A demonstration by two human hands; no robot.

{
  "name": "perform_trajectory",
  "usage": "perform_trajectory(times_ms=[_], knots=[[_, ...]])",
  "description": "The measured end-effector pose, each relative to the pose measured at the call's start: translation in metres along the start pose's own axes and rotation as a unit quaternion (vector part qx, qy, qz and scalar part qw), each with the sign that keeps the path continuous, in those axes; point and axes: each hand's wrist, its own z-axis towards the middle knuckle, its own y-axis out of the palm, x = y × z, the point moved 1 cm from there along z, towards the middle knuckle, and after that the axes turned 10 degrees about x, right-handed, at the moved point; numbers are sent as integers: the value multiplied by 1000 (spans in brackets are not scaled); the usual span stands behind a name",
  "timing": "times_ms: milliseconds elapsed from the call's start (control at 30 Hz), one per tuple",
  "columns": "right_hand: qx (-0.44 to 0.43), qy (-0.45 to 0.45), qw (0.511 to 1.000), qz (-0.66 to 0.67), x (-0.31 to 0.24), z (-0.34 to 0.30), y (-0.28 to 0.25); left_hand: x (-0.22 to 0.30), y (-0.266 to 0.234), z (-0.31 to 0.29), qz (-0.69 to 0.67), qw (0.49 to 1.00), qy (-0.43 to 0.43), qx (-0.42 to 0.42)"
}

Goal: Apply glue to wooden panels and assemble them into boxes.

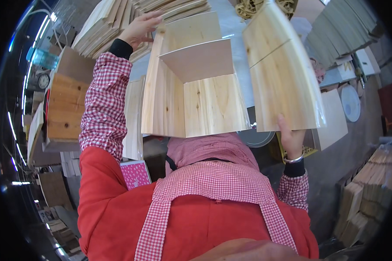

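Note:
In front of me stands a pale wooden box frame (164, 98) with a side board, a cross divider (200, 61) and a near board (213, 106). Its right side has no board on it. My left hand (139, 29) is at the frame's far left corner, fingers stretched apart; whether they touch the wood I cannot tell. My right hand (290, 140) grips a wooden panel (281, 74) by its near edge, thumb on top and the other fingers hidden underneath. That panel has a dark line across it and is held tilted, to the right of the frame.
Thin wooden boards lie stacked (104, 26) at the far left, with more boards (134, 117) beside the frame. Grey boards (342, 32) are piled at the far right. A coil of tan strips (287, 6) sits at the back. Wood bundles (370, 187) stand at the right.

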Motion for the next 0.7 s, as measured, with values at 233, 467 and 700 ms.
perform_trajectory(times_ms=[233, 467, 700], knots=[[-103, 25, 993, 45, 3, 11, 27, -30, 16, 32, 30, 994, -86, -64], [-120, -33, 992, 21, 1, 10, 50, -39, 0, 50, 47, 994, -69, -65], [-132, -124, 983, -15, -22, 11, 49, -35, 6, 49, 38, 995, -80, -41]])
